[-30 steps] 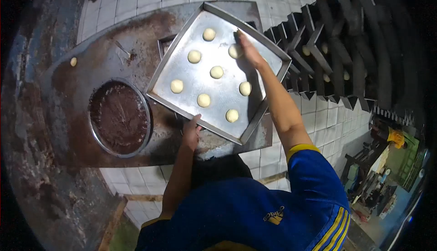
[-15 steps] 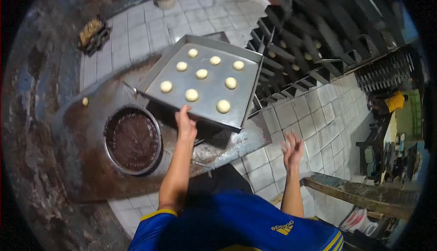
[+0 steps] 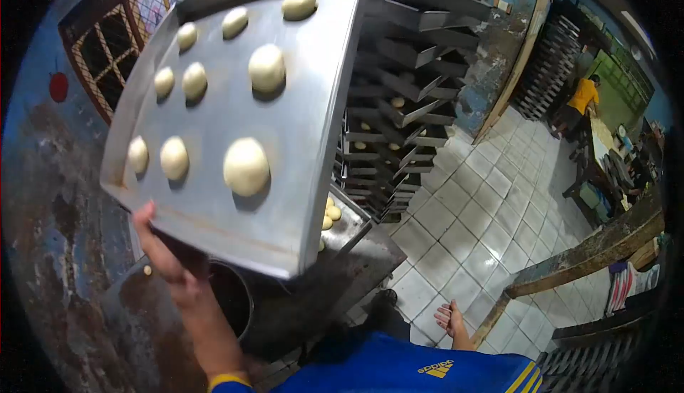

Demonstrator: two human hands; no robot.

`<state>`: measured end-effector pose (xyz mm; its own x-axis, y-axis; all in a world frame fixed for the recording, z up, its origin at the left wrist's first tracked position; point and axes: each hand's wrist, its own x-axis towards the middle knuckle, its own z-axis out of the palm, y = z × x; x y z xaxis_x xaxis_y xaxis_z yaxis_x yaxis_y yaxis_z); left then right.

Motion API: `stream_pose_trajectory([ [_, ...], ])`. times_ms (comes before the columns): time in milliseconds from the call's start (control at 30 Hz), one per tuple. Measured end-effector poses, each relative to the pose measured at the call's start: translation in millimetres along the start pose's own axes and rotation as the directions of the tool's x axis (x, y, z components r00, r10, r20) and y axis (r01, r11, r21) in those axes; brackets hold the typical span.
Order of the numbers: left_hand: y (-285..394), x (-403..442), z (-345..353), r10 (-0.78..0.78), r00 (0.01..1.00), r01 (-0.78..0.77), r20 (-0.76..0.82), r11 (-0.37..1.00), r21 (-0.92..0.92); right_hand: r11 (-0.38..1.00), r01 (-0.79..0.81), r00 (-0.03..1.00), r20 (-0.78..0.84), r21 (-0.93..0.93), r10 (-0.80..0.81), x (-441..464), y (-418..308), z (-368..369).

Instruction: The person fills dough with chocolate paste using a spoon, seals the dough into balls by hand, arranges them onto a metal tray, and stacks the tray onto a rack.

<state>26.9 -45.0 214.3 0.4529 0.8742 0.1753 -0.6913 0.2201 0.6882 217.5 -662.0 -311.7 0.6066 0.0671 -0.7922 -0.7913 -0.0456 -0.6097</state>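
I see a metal tray [image 3: 210, 121] held up high, filling the upper left of the frame and tilted. Nine pale dough balls [image 3: 246, 167] sit well apart on it in three rows, and the ones toward the right look biggest from here. The left hand [image 3: 167, 257], at lower left, has hold of the tray's near edge, one digit showing against the outer wall; I can't see how the rest of the grip goes underneath. The right hand [image 3: 449, 318] hangs loose at the lower right of centre, fingers relaxed and holding nothing, over the tiled floor [image 3: 456, 222].

Beneath the raised tray, near the middle, another tray [image 3: 348, 235] lies on the dark table [image 3: 342, 282] with more dough balls [image 3: 333, 213] inside. A round pan [image 3: 249, 307] stands to its left, partly hidden by the forearm. Just right of the lifted tray rises a stack of trays [image 3: 410, 58], several with dough in them. Over at upper right, a person in a yellow top [image 3: 584, 97] is at a table.
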Motion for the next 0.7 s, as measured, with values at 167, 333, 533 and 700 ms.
stream_pose_trajectory([
  [167, 2.6, 73.5, 165.2, -0.003, 0.74, 0.236, 0.673, 0.938, -0.255, 0.993, 0.07, 0.993, 0.091, 0.099, -0.079, 15.0, -39.5, 0.2],
  [333, -73.4, 227.5, 371.5, 0.269, 0.059, -0.67, 0.961, 0.725, -0.161, 0.959, 0.186, 0.96, 0.167, 0.215, -0.223, 41.0, -82.0, -54.8],
  [533, -178.0, 152.1, 587.3, -0.11, 0.975, 0.136, 0.191, 0.983, -0.126, 0.789, 0.327, 0.943, -0.12, 0.521, -0.311, 45.0, -73.5, -172.0],
  [700, -273.6, 267.3, 668.9, -0.021, 0.989, 0.064, 0.147, 0.955, -0.29, 0.826, 0.23, 0.966, -0.227, 0.515, -0.128, 49.3, -33.9, -238.0],
])
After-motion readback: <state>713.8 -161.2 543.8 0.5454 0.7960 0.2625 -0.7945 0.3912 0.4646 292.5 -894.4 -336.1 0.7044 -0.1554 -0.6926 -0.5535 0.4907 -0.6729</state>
